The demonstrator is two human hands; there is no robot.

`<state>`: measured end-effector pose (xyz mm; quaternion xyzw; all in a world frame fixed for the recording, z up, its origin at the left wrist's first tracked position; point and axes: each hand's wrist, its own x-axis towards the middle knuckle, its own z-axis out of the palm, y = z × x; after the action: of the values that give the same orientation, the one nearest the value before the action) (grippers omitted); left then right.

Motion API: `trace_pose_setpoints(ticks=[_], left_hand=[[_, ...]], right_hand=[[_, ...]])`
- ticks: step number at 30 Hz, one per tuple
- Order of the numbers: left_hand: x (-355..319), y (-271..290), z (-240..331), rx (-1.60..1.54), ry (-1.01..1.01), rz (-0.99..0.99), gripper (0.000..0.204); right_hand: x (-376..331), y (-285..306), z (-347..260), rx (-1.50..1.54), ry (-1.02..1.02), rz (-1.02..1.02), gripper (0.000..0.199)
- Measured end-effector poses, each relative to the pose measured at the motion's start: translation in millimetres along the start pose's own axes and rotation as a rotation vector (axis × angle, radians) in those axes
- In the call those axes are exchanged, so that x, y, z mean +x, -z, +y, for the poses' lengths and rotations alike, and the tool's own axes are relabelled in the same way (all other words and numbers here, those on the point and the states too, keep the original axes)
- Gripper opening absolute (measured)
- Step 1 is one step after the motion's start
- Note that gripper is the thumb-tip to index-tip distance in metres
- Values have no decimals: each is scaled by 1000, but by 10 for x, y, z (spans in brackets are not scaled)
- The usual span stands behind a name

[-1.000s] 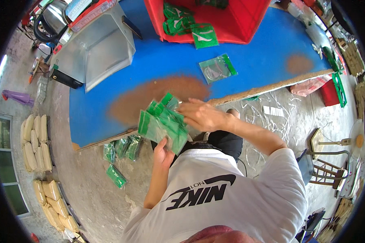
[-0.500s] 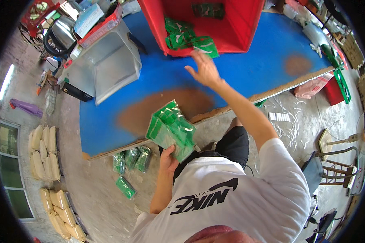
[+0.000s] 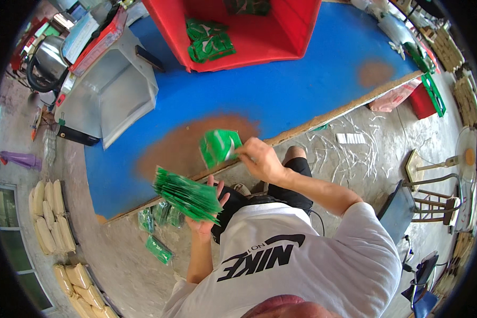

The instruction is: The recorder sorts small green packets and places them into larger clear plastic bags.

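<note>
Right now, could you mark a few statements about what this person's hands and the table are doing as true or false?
1. The left hand holds a stack of green packets. True.
2. The right hand is empty. False: it pinches a single green packet.
3. The table is blue. True.
4. The red bin is empty. False: green packets lie inside.
5. Some packets on the floor lie below the table edge. True.

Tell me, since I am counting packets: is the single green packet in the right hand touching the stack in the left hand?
Apart. The head view shows the green packet above the stack, with table edge between them.
</note>
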<state>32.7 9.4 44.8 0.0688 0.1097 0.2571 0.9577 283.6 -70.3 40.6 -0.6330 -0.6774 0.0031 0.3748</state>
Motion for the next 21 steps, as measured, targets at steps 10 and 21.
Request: trace_pose_setpoints(ticks=[10,21], left_hand=[[705,-224,86,483,-364,182,60],[1062,-176,-206,1349,-739,593,38]], right_hand=[[991,671,323,1164,-571,-133,22],[3176,1490,4603,-473,-233,422,65]])
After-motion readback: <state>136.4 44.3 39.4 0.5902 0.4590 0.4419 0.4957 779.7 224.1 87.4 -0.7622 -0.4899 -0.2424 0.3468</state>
